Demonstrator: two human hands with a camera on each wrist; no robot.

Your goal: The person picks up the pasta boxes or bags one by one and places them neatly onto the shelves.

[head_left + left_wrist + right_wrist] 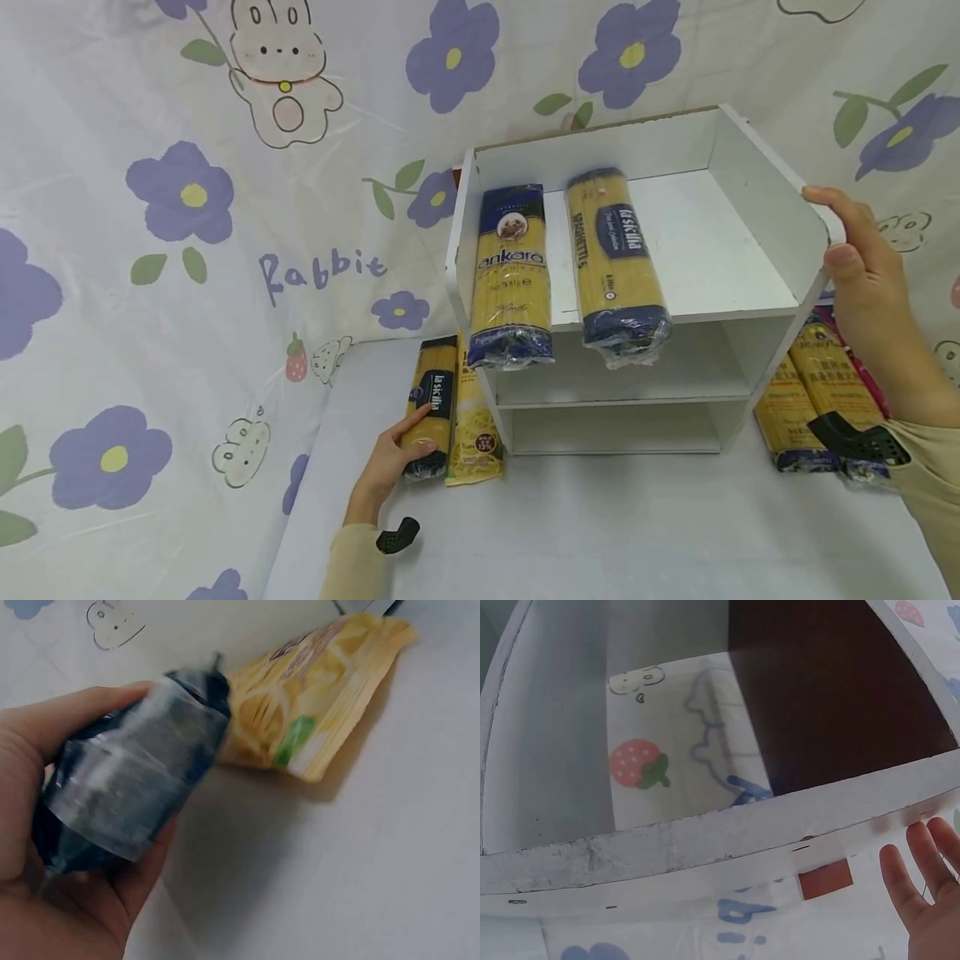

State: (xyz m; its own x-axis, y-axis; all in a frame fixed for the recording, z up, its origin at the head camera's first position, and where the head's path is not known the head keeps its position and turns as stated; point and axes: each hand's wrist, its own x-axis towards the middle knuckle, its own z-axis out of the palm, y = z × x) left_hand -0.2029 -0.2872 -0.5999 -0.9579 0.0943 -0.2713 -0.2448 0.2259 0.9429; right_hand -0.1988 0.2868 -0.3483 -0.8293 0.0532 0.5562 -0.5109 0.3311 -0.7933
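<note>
At the left side of a white shelf unit (720, 208), my left hand (384, 467) grips a la sicilia spaghetti pack (426, 437) by its near end. In the left wrist view the thumb and fingers wrap around the dark blue end of the spaghetti pack (135, 772). My right hand (870, 283) holds the front corner of the unit's right side panel, thumb at the front edge and index finger over the top. Several of its fingers (906, 896) show in the right wrist view, spread beside the white panel.
On the top shelf lie an Ankara pasta pack (512, 292) and another la sicilia pack (618, 267). A yellow noodle bag (476, 442) leans between the held pack and the unit. More yellow packs (813, 383) lie at the right. Patterned cloth (315, 200) hangs behind.
</note>
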